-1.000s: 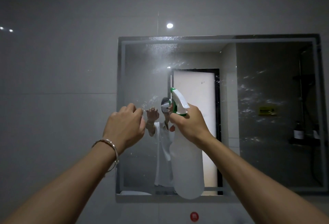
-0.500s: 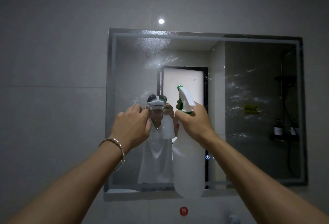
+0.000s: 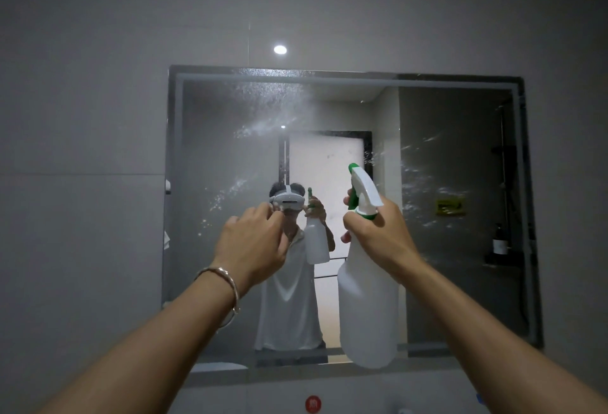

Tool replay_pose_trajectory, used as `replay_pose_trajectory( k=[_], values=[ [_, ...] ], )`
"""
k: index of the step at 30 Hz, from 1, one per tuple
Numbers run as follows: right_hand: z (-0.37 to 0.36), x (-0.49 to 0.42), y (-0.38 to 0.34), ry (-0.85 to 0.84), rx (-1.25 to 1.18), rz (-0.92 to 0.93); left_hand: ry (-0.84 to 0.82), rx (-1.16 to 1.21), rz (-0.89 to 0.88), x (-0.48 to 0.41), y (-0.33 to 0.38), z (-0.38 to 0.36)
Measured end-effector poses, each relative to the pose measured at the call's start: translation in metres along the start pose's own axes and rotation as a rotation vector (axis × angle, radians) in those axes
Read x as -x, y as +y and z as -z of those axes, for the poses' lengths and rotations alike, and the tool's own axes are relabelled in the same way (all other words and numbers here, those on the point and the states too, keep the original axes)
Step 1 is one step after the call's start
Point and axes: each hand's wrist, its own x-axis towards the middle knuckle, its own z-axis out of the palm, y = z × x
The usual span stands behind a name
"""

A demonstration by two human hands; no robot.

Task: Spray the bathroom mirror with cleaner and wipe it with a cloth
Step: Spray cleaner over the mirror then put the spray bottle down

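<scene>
one mirror (image 3: 460,282) hangs on the wall. one spray bottle (image 3: 367,308), white with a green trigger. two hands: the left hand (image 3: 253,245) and the right hand (image 3: 378,232). one bracelet (image 3: 227,277) on the left wrist. one round red sticker (image 3: 313,404) below the mirror. one yellow label (image 3: 450,207) and two dark bottles (image 3: 500,239) show in the reflection.

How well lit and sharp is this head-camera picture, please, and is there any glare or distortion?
Head view: dim and grey overall; a ceiling-light reflection glares on the wall tile above the mirror; spray droplets catch light; the spray bottle and both hands look sharp; wide-angle bending tilts the mirror's edges.
</scene>
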Motion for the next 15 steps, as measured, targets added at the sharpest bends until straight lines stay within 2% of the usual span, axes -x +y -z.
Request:
replay_pose_trajectory(
  k=[5,11,15],
  values=[
    [0.01,-0.001,0.006,-0.016,-0.003,0.011,0.003,-0.003,-0.007,-0.005,0.015,0.001],
    [0.02,-0.001,0.012,0.099,0.057,0.011,0.027,-0.003,-0.027,-0.011,0.03,0.004],
    [0.028,0.0,0.013,0.116,0.123,0.004,0.049,0.0,-0.04,-0.013,0.041,0.005]
  ],
)
